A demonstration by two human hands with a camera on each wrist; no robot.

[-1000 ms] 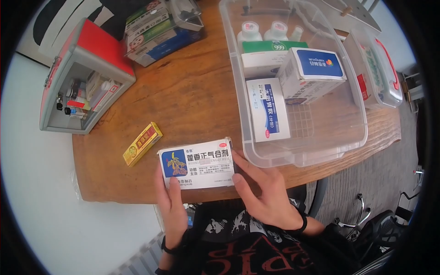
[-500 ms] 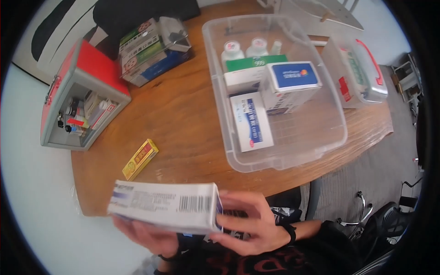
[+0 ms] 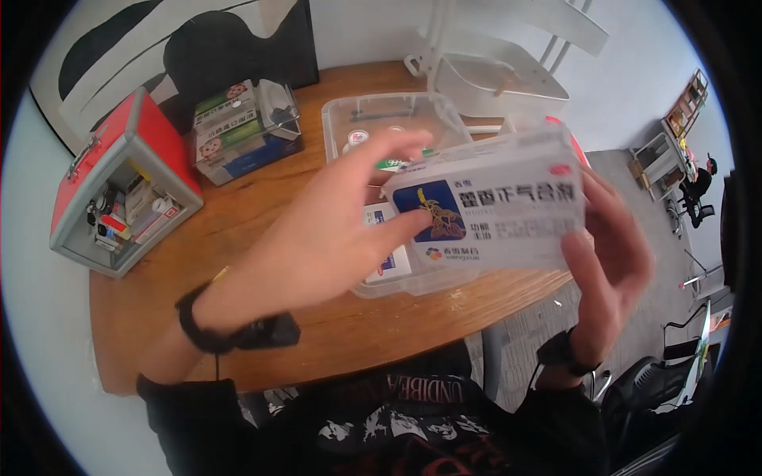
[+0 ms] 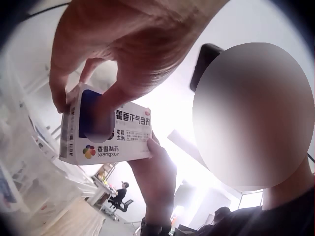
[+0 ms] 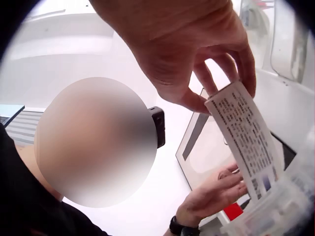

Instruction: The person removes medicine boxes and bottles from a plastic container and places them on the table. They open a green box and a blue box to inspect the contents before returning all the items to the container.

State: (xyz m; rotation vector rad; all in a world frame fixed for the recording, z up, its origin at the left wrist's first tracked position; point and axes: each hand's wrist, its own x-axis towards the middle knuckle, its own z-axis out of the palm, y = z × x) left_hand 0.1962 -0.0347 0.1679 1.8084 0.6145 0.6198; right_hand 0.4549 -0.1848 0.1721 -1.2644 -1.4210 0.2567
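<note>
A white medicine box with a blue plant picture is held up in front of the clear plastic bin. The right hand grips its right end, thumb at the front. At the left end, the left hand lays its thumb over the picture, fingers near the top edge. The left wrist view shows the left hand pinching the box. In the right wrist view, the right hand holds one end of the box, its printed narrow side visible.
A red-topped case with small items stands at the left of the wooden table. Behind it is a stack of boxes. White-capped bottles and a white box sit in the bin. A white chair stands behind.
Both hands have raised the box from the table's front edge, moving it right and forward. After showing its barcode side, it has its plant-picture face toward the head camera again. The head view has shifted.
</note>
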